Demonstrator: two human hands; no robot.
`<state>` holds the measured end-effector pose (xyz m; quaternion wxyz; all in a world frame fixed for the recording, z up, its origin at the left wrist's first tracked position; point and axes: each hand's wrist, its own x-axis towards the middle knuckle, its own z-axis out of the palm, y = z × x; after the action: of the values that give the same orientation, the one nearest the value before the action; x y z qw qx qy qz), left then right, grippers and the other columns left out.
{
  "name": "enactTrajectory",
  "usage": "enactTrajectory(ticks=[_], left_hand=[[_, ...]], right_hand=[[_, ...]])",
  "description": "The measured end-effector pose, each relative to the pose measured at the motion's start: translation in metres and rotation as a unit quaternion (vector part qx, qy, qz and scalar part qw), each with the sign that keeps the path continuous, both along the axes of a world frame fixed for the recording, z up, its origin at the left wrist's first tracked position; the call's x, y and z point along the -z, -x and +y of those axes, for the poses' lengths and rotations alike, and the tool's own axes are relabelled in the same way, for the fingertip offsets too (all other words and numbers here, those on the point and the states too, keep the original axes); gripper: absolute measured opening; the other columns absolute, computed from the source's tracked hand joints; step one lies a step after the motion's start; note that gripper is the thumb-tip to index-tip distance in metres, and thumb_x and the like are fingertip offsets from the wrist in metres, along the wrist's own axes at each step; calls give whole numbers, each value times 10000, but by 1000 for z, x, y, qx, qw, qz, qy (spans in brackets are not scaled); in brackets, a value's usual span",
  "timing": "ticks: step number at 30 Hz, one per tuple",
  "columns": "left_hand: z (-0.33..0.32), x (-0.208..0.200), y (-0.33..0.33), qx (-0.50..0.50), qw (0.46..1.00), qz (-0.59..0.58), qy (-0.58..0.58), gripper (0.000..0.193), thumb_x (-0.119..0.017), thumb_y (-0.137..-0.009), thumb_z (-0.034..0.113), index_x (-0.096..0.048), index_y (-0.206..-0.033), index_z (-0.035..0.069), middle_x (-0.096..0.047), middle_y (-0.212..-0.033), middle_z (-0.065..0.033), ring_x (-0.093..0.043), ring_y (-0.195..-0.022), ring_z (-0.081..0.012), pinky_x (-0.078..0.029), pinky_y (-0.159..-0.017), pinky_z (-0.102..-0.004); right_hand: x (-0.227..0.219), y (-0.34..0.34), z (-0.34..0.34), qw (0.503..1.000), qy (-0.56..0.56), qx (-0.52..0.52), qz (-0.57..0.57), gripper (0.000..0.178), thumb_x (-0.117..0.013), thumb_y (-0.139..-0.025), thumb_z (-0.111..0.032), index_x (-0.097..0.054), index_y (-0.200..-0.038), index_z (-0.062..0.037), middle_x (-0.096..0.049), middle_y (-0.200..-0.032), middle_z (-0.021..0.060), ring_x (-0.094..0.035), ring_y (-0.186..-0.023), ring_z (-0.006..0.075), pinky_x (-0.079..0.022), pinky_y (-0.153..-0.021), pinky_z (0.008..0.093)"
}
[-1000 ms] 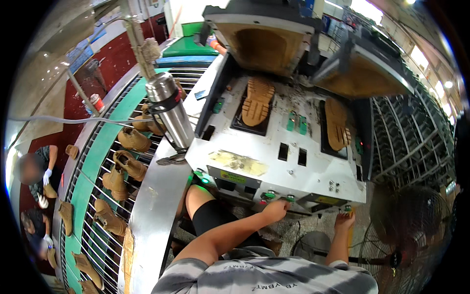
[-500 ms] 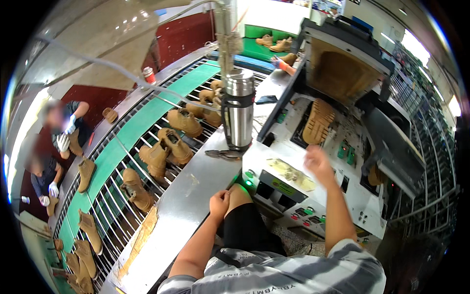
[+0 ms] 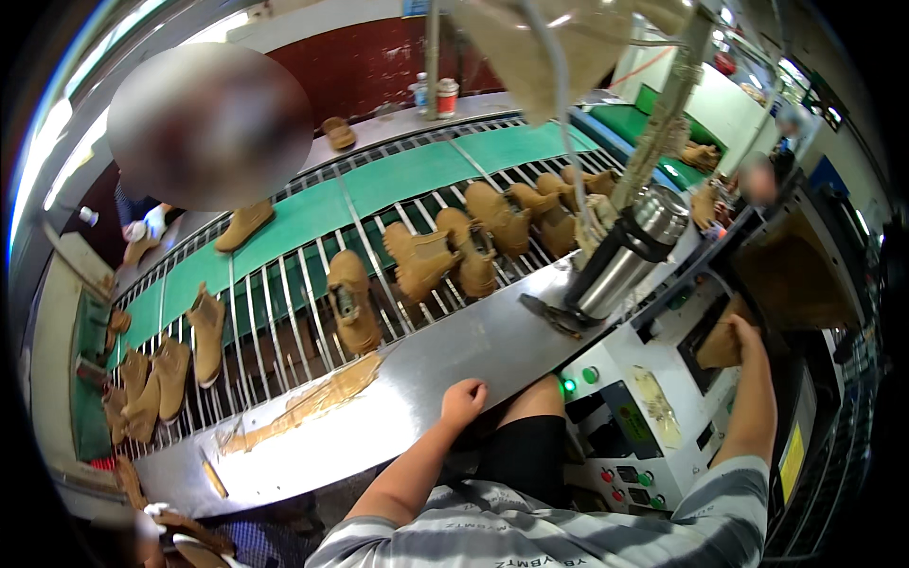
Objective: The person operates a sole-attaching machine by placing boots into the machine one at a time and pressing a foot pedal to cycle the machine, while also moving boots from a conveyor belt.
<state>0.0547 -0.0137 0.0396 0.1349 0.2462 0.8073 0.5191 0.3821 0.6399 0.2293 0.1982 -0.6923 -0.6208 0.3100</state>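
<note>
Right hand [image 3: 748, 337]: fingers closed on one end of a tan shoe piece [image 3: 718, 343], which reaches out to their left, tilted, over the press machine [image 3: 677, 327]. Left hand [image 3: 463, 403]: fingers loosely curled, nothing visible in them, just over the near edge of the metal worktop [image 3: 417, 379]. Progress, my judgement: handling partway through; the piece is at the press with the lid [image 3: 805, 260] raised beyond the right fingers, not closed over it. Several tan boots [image 3: 352, 303] lie on the barred rack ahead and left of the left fingers; whether those are finished I cannot say. Unclear from where I stand: right fingertips partly hidden, so contact with the bed is uncertain; boot or sole alone, cannot tell. A co-worker's gloved hand [image 3: 151, 225], far left of both hands, is blurred.
</note>
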Motion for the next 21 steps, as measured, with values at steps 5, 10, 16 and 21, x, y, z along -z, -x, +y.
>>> enactTrajectory(ticks=[5, 10, 16, 21], left_hand=[[-23, 11, 10, -5, 1000, -10, -3, 198, -595, -851, 234, -705, -892, 75, -686, -838, -138, -666, -795, -312, -523, -718, -382], [-7, -4, 3, 99, 977, -181, -50, 289, -632, -858, 224, -659, -1084, 46, -693, -978, -115, -656, -899, -211, -516, -817, -348], [14, -127, -63, 334, 704, -440, -446, 741, -740, -814, 278, -387, -1430, 67, -525, -1341, -108, -516, -1212, -245, -398, -1045, -408], [-102, -111, -5, 118, 605, -549, -565, 804, -753, -725, 303, -399, -1396, 39, -512, -1350, -171, -499, -1248, -355, -386, -1070, -531]], right_hand=[[-36, 24, -81, 971, -156, -81, 160, 775, -752, -712, -341, -474, -1331, 34, -550, -1234, 124, -562, -1058, 243, -458, -888, 336], [-43, 17, -282, 892, -250, -179, 331, 932, -704, -767, -339, -225, -1520, -70, -285, -1518, 168, -347, -1343, 295, -314, -1089, 388], [14, 94, -468, 723, -105, -372, 572, 1156, -760, -690, -499, -86, -1545, -111, -198, -1556, 120, -261, -1398, 319, -252, -1128, 463], [-4, 178, -565, 669, 15, -624, 402, 933, -765, -762, -375, -272, -1479, -39, -333, -1486, 147, -379, -1330, 281, -355, -1051, 431]])
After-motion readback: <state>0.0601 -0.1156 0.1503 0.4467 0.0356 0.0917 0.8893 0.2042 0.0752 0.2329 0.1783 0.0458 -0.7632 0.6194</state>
